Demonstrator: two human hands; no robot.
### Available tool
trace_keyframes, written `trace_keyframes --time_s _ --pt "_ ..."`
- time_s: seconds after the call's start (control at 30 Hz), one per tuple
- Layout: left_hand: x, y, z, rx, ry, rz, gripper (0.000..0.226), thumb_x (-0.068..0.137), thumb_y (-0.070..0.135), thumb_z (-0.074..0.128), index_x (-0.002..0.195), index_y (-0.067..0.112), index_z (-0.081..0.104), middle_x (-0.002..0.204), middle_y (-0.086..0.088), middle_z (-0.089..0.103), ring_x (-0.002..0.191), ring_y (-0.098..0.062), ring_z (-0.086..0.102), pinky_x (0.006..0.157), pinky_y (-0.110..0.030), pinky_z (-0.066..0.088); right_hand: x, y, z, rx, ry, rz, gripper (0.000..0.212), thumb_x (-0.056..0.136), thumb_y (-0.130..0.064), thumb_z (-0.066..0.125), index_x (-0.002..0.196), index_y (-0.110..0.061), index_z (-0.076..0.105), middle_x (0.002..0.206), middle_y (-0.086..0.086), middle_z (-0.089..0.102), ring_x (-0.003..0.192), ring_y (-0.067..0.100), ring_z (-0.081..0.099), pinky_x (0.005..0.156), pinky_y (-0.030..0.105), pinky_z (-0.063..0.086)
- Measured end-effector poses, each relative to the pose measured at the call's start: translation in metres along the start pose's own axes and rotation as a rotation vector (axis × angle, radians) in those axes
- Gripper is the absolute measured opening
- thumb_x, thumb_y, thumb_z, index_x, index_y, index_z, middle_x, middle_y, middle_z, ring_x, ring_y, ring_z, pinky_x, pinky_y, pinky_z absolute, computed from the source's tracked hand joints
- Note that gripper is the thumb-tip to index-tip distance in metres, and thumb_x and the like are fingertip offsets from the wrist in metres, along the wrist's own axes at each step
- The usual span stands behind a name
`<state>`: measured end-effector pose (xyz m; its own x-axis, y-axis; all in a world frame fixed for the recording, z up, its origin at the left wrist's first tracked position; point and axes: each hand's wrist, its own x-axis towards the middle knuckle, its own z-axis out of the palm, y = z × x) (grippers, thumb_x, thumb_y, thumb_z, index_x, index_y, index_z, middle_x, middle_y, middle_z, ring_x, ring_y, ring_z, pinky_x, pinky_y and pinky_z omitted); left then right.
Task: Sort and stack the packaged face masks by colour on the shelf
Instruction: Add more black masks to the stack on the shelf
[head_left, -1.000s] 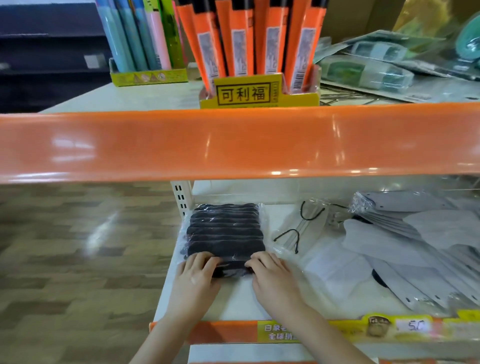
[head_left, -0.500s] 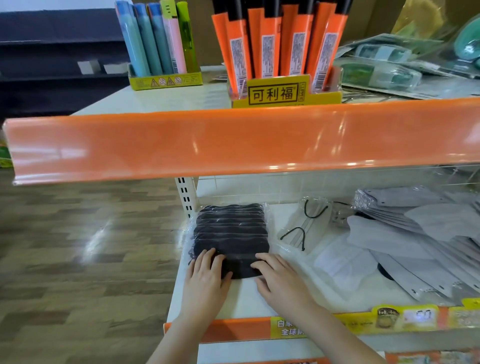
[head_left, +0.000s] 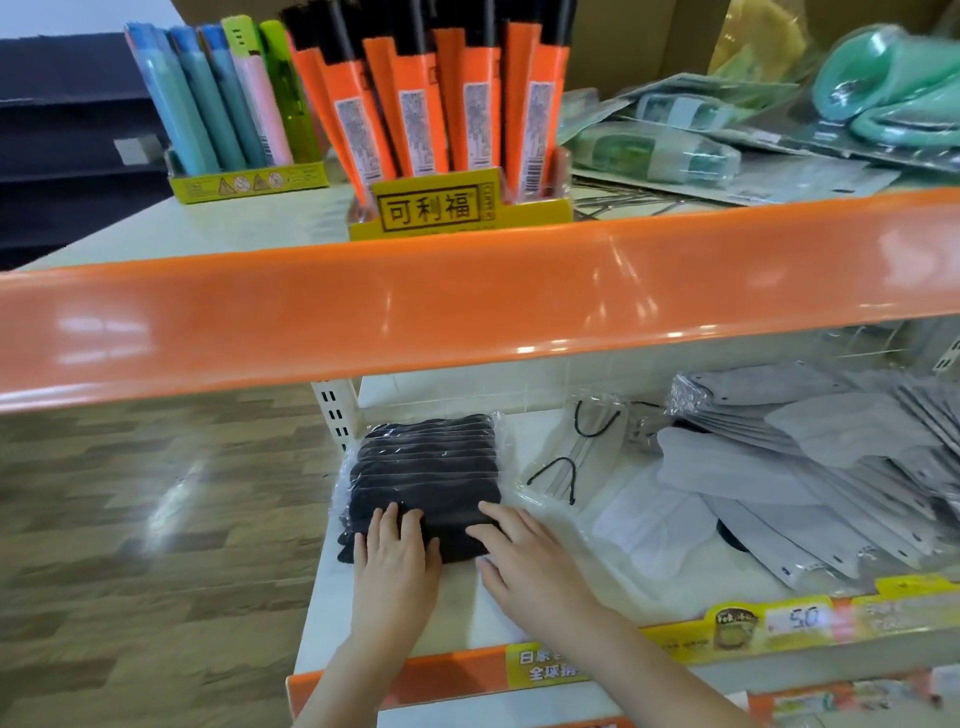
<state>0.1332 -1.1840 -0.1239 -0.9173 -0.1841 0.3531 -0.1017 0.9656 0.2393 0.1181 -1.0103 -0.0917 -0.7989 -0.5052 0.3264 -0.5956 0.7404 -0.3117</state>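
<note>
A stack of black face masks in clear wrap (head_left: 426, 467) lies at the left end of the white lower shelf (head_left: 467, 618). My left hand (head_left: 397, 561) rests flat on the stack's near edge, fingers straight. My right hand (head_left: 524, 556) lies beside it, fingertips touching the stack's near right corner. A clear pack of white masks with black ear loops (head_left: 587, 467) lies just right of the stack. Further right sprawls a loose heap of grey packaged masks (head_left: 810, 467), with a black one partly hidden under it.
The orange front lip of the upper shelf (head_left: 467, 306) hangs over the work area. On top stand orange tubes in a yellow box (head_left: 447, 130), pastel tubes (head_left: 228, 104) and green packaged goods (head_left: 727, 140). Price labels (head_left: 753, 623) line the lower shelf edge. Wooden floor lies left.
The view has shifted left and down a little. Both hands stay on the near edge of the black stack, which has barely moved.
</note>
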Motion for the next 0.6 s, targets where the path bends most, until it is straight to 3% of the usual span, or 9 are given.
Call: trace_keyframes --time_s 0.1,0.17,0.27,0.43,0.6 --pt "0.005 0.028 0.000 -0.046 0.049 0.035 0.026 0.077 0.011 0.075 0.101 0.007 0.066 0.109 -0.016 0.067 0.105 -0.041 0.062 0.084 -0.055 0.052 -0.002 0.013 -0.012 -0.015 0.104 -0.007 0.033 0.084 -0.032 0.040 0.101 -0.026 0.068 0.114 -0.006 0.062 0.104 0.012 0.059 0.086 0.027 0.052" --pt "0.006 0.050 -0.001 -0.070 0.086 0.101 0.019 0.083 0.018 0.059 0.099 0.009 0.066 0.103 -0.010 0.068 0.100 -0.035 0.065 0.080 -0.048 0.055 -0.007 0.028 -0.022 -0.013 0.153 0.007 0.030 0.083 -0.029 0.042 0.096 -0.025 0.068 0.107 -0.007 0.062 0.098 0.013 0.060 0.080 0.027 0.052" --pt "0.006 0.091 -0.001 -0.146 0.059 0.194 0.034 0.078 0.025 0.039 0.095 0.013 0.066 0.097 -0.002 0.068 0.095 -0.027 0.066 0.073 -0.039 0.056 -0.020 0.063 -0.037 -0.089 0.213 0.028 0.028 0.078 -0.027 0.044 0.090 -0.024 0.069 0.099 -0.007 0.064 0.088 0.014 0.061 0.070 0.026 0.050" --pt "0.003 0.161 0.017 -0.223 0.057 0.288 0.027 0.074 0.026 0.042 0.098 0.024 0.055 0.092 0.006 0.064 0.089 -0.016 0.057 0.070 -0.028 0.041 -0.054 0.122 -0.060 -0.188 0.266 0.116 0.029 0.075 -0.027 0.044 0.086 -0.024 0.070 0.096 -0.005 0.063 0.088 0.016 0.059 0.070 0.029 0.051" --pt "-0.002 0.225 0.031 -0.245 0.031 0.355 0.027 0.070 0.023 0.042 0.087 0.022 0.063 0.085 0.007 0.065 0.081 -0.016 0.060 0.062 -0.026 0.049 -0.087 0.173 -0.082 -0.333 0.212 0.160 0.034 0.074 -0.023 0.043 0.095 -0.015 0.069 0.107 0.005 0.062 0.100 0.027 0.060 0.084 0.038 0.047"
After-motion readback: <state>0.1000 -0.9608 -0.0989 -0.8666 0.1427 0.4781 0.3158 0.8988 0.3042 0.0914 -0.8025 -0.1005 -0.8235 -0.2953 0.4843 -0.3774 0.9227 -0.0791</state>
